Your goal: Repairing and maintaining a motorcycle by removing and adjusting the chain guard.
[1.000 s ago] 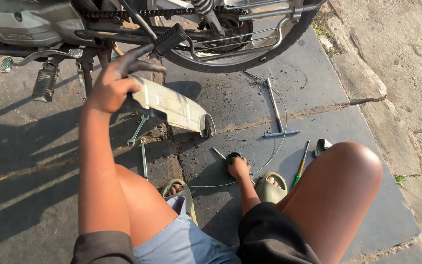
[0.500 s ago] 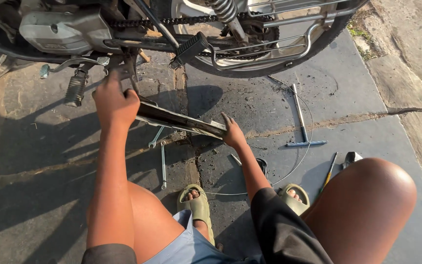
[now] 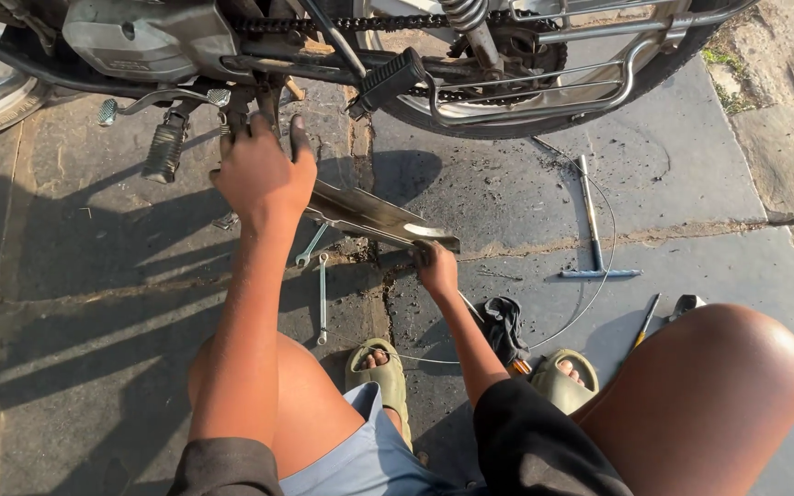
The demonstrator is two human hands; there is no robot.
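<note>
Dark paving [image 3: 673, 184] beside a motorcycle [image 3: 140, 41]: left hand [image 3: 264, 174] grips the upper end of a metal chain cover [image 3: 369, 216], right hand [image 3: 436, 268] clasps its lower end. Slipping could drop it onto the wrenches [image 3: 316, 276].

The motorcycle [image 3: 342, 46] is cut off by the top edge. The left hand [image 3: 264, 174] covers the near-left end of the metal chain guard [image 3: 379, 216]; its grip underneath is hidden.
</note>
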